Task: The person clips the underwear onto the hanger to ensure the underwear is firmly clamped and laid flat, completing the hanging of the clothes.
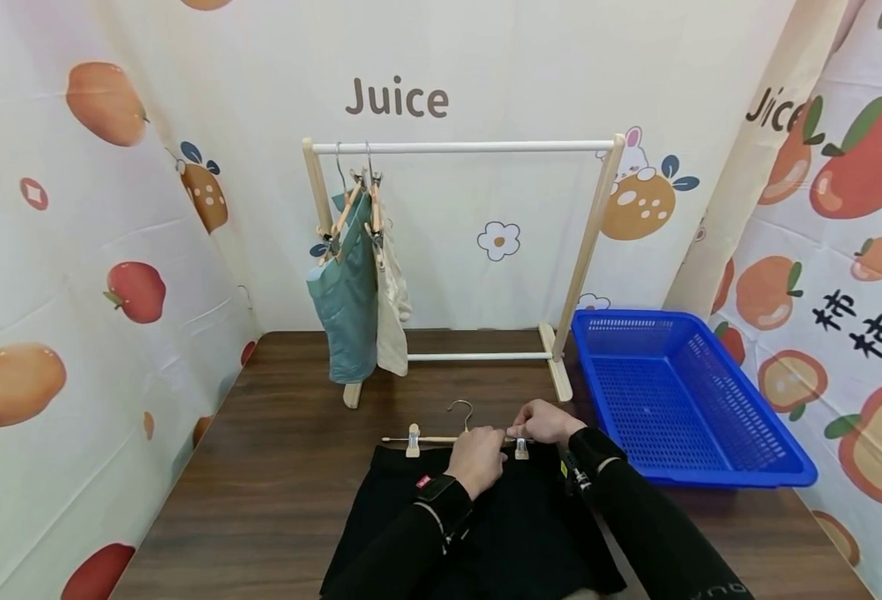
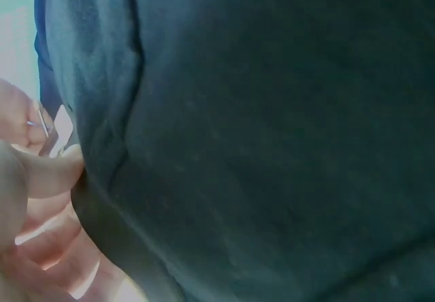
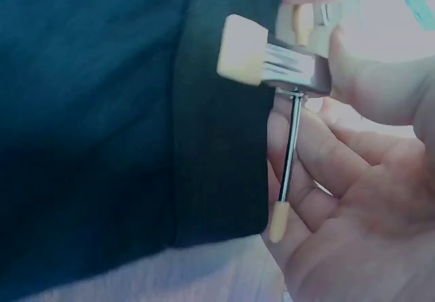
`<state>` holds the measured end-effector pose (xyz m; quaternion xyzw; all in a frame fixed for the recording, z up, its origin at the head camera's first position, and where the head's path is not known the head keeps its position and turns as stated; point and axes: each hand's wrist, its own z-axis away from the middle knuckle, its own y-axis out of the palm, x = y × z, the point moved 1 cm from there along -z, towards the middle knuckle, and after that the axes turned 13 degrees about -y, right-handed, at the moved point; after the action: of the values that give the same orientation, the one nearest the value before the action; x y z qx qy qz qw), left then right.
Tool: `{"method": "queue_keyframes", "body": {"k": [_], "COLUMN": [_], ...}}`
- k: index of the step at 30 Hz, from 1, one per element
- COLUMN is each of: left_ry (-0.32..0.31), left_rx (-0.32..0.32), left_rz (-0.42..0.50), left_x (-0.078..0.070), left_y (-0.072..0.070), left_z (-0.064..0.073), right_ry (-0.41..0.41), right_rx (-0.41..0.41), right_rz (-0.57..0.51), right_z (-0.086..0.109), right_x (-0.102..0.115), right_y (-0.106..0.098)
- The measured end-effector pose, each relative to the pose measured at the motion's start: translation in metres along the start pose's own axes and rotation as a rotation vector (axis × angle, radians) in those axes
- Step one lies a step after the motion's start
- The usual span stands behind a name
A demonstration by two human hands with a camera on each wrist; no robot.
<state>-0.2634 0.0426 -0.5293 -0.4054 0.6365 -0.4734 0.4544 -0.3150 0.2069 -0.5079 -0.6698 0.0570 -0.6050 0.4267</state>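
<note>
A black garment with a waistband and a small red tag lies on the table; whether it is shorts or a skirt I cannot tell. Along its waistband lies a clip hanger, its metal hook pointing away from me. My left hand pinches the waistband near the middle, its thumb on the cloth in the left wrist view. With the thumb on its metal lever, my right hand grips the right clip, whose pale tip lies over the waistband. The left clip sits at the waistband's other side.
Behind stands a rack with a white rail and wooden legs. Teal bottoms and a cream garment hang at its left end. A blue basket sits on the right of the brown table. Printed cloth surrounds the table.
</note>
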Motion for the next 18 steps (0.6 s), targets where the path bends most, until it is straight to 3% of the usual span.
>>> {"method": "queue_keyframes", "body": {"k": [7, 9, 14, 16, 18], "left_ry": [-0.052, -0.052, -0.095, -0.144, -0.208], "left_rx": [0.075, 0.063, -0.015, -0.003, 0.054], "left_rz": [-0.070, -0.072, -0.040, -0.002, 0.055], "left_x": [0.023, 0.035, 0.080, 0.100, 0.119], "left_y": [-0.017, -0.025, -0.040, -0.043, -0.045], "left_z": [0.006, 0.009, 0.014, 0.015, 0.016], "right_ry": [0.000, 0.005, 0.011, 0.021, 0.028], "right_rx": [-0.051, -0.070, -0.084, -0.085, -0.082], "right_rz": [0.137, 0.172, 0.204, 0.205, 0.206], "right_z": [-0.002, -0.002, -0.002, 0.000, 0.000], "right_x": [0.002, 0.000, -0.002, -0.002, -0.001], "right_y": [0.007, 0.010, 0.013, 0.013, 0.013]}}
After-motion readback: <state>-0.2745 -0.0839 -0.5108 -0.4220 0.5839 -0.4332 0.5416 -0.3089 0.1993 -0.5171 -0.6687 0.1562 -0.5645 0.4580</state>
